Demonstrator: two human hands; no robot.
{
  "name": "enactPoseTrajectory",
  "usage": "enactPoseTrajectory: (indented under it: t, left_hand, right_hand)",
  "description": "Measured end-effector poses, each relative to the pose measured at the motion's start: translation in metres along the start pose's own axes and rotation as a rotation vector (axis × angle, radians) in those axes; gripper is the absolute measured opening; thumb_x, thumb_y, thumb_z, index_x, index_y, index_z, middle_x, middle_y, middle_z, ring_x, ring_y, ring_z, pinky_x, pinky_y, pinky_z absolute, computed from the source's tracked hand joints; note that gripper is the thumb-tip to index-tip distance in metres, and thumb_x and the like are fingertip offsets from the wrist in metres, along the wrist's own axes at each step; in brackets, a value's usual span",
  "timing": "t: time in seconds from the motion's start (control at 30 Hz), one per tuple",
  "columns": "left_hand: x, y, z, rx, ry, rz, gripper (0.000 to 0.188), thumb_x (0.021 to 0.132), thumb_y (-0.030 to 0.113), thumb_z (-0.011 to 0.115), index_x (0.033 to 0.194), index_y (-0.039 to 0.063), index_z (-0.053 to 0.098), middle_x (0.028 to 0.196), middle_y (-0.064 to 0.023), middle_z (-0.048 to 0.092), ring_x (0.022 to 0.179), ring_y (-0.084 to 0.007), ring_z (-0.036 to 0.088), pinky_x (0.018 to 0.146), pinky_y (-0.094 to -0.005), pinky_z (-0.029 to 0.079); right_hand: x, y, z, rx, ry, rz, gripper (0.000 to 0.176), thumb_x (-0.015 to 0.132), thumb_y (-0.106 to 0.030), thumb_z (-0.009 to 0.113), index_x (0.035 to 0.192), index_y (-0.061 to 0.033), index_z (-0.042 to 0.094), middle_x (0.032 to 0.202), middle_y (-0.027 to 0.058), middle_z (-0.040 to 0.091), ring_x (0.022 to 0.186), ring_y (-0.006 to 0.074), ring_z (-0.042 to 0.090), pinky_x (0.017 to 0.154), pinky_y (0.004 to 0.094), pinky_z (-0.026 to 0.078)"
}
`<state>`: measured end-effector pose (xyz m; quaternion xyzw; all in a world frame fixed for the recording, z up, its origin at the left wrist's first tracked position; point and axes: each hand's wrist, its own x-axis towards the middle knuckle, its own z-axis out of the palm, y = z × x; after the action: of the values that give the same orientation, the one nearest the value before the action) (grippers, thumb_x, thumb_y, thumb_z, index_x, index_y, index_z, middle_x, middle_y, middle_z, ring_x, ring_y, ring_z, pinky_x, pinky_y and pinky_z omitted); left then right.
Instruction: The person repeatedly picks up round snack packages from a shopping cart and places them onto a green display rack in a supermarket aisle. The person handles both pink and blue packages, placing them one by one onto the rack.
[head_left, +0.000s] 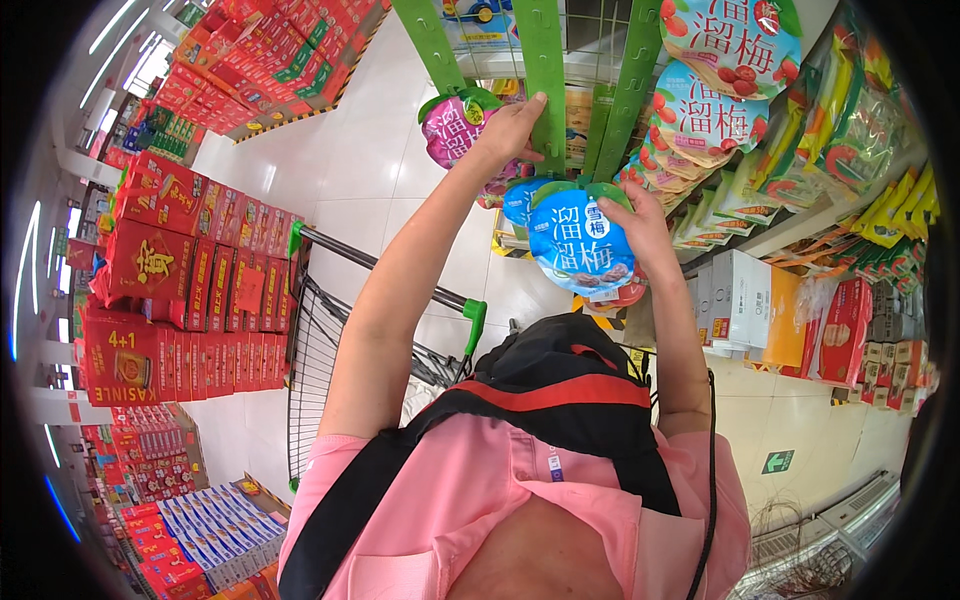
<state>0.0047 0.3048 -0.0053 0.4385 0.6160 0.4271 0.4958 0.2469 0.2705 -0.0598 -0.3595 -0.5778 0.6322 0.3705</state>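
My left hand (514, 131) is at a green hanging strip (541, 45), its thumb and fingers at the strip's edge, beside purple plum snack pouches (454, 127) that hang to its left. In my right hand (637, 225) is the upper right corner of a blue plum snack pouch (581, 244), the thumb on its front. This pouch hangs low at the front of the strips; another blue pouch (521, 201) is partly hidden behind it. Whether it is fastened to a strip cannot be told. Below it a red pouch (619, 296) shows in part.
A wire shopping cart (375, 259) stands to the left, near stacked red gift boxes (187, 277). Light blue pouches (709, 112) and other snack bags hang on the shelf at right, above white cartons (731, 292). A floor sign (778, 462) lies at lower right.
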Motion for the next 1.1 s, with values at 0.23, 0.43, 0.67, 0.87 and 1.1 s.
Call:
enactPoseTrajectory:
  t: [0.23,0.43,0.67,0.87,1.1]
  left_hand:
    - [-0.003,0.007,-0.005,-0.025,-0.056,-0.111,0.07,0.092,0.054,0.047,0.128,-0.006,0.045,0.106,-0.0228,0.061,0.094,-0.0341,0.064,0.081,-0.0408,0.055]
    - [-0.006,0.012,-0.011,0.039,-0.021,-0.098,0.068,0.091,0.056,0.045,0.119,-0.006,0.053,0.105,-0.0231,0.062,0.093,-0.035,0.064,0.083,-0.0431,0.053]
    - [-0.001,0.012,-0.017,0.093,0.04,-0.076,0.071,0.09,0.057,0.047,0.117,-0.009,0.053,0.105,-0.0243,0.063,0.094,-0.0353,0.063,0.086,-0.0424,0.051]
    - [-0.01,0.018,-0.012,0.017,-0.008,-0.097,0.068,0.089,0.053,0.053,0.12,-0.008,0.052,0.104,-0.0225,0.063,0.095,-0.0327,0.063,0.088,-0.0418,0.051]
    - [-0.012,0.013,-0.009,0.022,0.058,-0.01,0.034,0.088,0.035,0.061,0.102,0.004,0.064,0.089,-0.0058,0.063,0.078,-0.0152,0.06,0.07,-0.0278,0.048]
  right_hand:
    - [0.004,-0.001,0.001,-0.047,0.035,-0.042,0.015,0.086,-0.011,0.064,0.098,-0.0017,0.061,0.087,0.001,0.064,0.076,0.0058,0.057,0.069,0.0223,0.046]
    - [0.013,0.01,-0.01,-0.417,0.119,-0.211,0.023,0.083,-0.018,0.066,0.095,0.0008,0.062,0.081,0.0097,0.066,0.072,0.0161,0.061,0.068,0.0299,0.047]
    - [0.011,0.018,-0.03,-0.315,0.097,-0.009,0.034,0.084,-0.015,0.066,0.113,0.0014,0.06,0.098,0.0079,0.066,0.086,0.0129,0.061,0.078,0.0272,0.047]
    - [0.024,-0.008,-0.013,-0.18,0.007,-0.069,0.022,0.083,-0.02,0.068,0.089,-0.0006,0.06,0.077,0.0023,0.06,0.071,0.0092,0.056,0.064,0.0264,0.044]
    - [0.061,-0.047,0.016,-0.175,-0.009,-0.137,0.025,0.081,-0.021,0.068,0.091,0.0006,0.06,0.077,0.004,0.062,0.069,0.0098,0.057,0.064,0.0268,0.045]
